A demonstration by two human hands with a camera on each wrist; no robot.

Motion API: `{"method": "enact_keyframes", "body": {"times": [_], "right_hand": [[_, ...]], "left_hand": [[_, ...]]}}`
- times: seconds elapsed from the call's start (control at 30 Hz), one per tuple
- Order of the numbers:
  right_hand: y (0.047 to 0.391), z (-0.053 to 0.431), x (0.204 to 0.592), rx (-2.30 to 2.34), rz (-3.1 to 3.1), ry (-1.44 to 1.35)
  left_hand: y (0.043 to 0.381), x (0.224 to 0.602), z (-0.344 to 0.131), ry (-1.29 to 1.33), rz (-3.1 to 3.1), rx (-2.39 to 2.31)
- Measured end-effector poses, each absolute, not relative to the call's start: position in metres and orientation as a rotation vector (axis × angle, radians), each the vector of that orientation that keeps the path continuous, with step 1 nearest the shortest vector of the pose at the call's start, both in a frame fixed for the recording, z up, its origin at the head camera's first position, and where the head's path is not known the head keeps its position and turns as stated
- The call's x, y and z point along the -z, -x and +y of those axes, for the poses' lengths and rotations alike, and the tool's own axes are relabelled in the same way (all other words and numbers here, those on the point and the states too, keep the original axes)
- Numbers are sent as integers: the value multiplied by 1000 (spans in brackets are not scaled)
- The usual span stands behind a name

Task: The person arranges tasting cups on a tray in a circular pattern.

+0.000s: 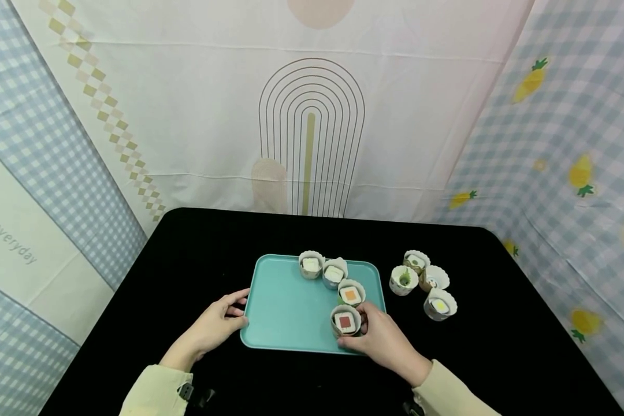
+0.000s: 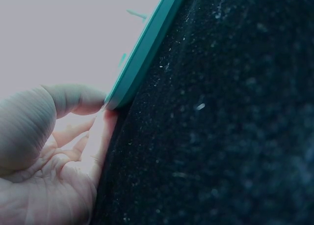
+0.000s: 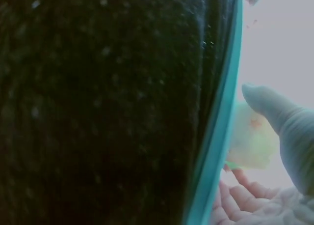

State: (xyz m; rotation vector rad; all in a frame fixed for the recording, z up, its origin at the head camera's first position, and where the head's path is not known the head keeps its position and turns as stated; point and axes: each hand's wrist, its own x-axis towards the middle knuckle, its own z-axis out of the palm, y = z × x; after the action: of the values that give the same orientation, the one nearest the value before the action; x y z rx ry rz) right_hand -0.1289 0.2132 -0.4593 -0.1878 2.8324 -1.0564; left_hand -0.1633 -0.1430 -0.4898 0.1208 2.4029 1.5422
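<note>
A turquoise tray (image 1: 290,312) lies on the black table. My left hand (image 1: 214,325) pinches the tray's left edge; in the left wrist view the thumb and a finger meet at the rim (image 2: 142,53). Near the tray's front right corner stands a scalloped paper cup (image 1: 335,316) with a white square piece bearing a red patch (image 1: 345,322). My right hand (image 1: 385,342) holds this cup from the right, thumb in front and fingers behind. In the right wrist view the cup (image 3: 251,139) is blurred and washed out between thumb and fingers.
Behind the held cup on the tray stand an orange-marked cup (image 1: 351,283) and two cups with white pieces (image 1: 311,264) (image 1: 335,274). Right of the tray, several more cups cluster on the table, among them one with green inside (image 1: 404,281) and one with a yellow-marked piece (image 1: 440,305).
</note>
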Motion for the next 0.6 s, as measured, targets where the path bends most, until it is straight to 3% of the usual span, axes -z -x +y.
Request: {"method": "enact_keyframes", "body": {"times": [0.33, 0.6], "right_hand": [[127, 241, 438, 1019, 2805, 102], [130, 280, 432, 1061, 2964, 187]], "left_hand": [[165, 488, -143, -118, 2390, -1543], [165, 490, -144, -113, 2381, -1556]]}}
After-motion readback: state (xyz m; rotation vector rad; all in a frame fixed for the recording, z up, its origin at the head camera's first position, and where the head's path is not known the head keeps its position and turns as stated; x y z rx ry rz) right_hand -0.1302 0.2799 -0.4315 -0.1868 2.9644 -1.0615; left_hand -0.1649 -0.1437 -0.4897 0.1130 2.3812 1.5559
